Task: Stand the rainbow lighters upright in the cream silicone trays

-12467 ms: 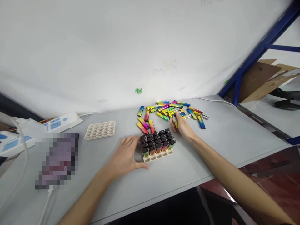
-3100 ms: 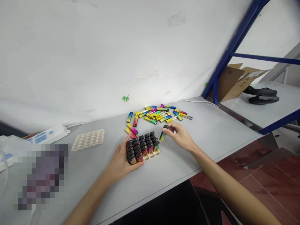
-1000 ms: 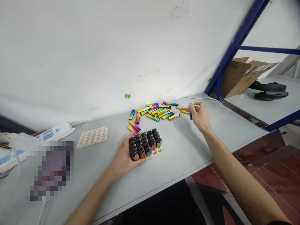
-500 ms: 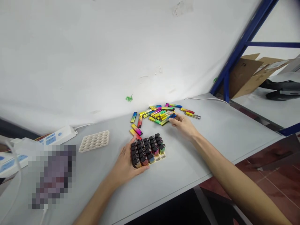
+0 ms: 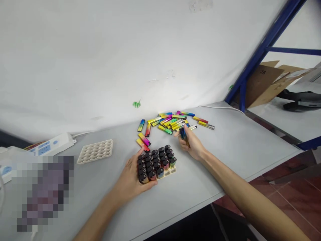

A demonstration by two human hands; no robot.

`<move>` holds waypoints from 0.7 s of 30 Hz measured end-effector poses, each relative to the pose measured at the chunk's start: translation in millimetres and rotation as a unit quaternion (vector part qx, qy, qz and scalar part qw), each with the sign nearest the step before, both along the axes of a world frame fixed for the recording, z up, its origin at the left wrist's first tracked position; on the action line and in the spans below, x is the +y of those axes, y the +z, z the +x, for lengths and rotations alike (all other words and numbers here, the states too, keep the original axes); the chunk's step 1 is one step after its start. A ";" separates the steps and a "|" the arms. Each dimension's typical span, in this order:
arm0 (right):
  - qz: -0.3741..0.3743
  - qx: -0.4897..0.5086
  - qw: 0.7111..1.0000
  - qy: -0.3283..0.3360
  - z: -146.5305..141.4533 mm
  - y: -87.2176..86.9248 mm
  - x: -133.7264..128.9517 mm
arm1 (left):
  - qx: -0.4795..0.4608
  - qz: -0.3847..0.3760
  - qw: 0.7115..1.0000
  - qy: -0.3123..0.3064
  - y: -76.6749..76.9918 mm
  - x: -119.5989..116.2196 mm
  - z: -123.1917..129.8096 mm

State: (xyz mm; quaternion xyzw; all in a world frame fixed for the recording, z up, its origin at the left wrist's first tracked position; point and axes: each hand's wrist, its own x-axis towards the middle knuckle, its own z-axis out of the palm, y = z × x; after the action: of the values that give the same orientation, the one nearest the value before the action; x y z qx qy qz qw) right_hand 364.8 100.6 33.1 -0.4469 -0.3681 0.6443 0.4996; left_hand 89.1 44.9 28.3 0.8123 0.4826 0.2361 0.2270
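My left hand [image 5: 131, 172] grips the left side of a cream tray [image 5: 173, 171] with holes, its thumb along the front. Black-topped lighters [image 5: 156, 160] stand upright in rows in it, and a couple of holes at the front right corner are bare. Between the fingers of my right hand [image 5: 192, 142] is a blue lighter [image 5: 183, 134], held tilted just right of and behind the tray. Beyond it, a loose heap of shiny multicoloured lighters [image 5: 170, 122] lies near the wall. Two more, a yellow-and-red lighter [image 5: 142, 145] among them, lie by my left fingertips.
A second cream tray [image 5: 95, 151] with bare holes lies to the left. Power strips [image 5: 50, 147] with cables and a pixelated object [image 5: 47, 190] are at the far left. A white wall [image 5: 112, 67] backs the table; a blue frame [image 5: 263, 50] and cardboard box [image 5: 267, 80] stand right.
My right hand has drawn back from the heap toward the tray, lifting the blue lighter and turning it more upright. The left hand keeps its hold on the tray.
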 end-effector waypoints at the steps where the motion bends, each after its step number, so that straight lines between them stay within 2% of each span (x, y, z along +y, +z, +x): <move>1: -0.005 -0.003 1.000 0.000 0.1 -0.8 0.4 | 0.000 -0.002 1.000 0.002 0.1 -0.1 0.0; 8: -0.038 -0.005 0.999 -0.008 -1.8 -5.9 2.4 | 0.007 -0.017 1.000 0.004 -0.3 -0.8 -0.3; 16: 0.035 -0.013 0.999 -0.029 -4.7 -8.4 1.2 | 0.016 -0.007 1.000 -0.002 -6.5 2.1 -4.3; 21: 0.073 -0.040 0.997 0.002 -5.3 -2.1 -3.5 | 0.014 -0.013 1.000 0.002 -6.0 1.1 -4.2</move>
State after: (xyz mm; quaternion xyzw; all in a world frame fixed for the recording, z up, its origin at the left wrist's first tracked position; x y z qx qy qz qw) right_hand 359.6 97.1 31.1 -0.4338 -0.4346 0.5986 0.5144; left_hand 84.9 46.0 22.4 0.8116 0.4901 0.2190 0.2305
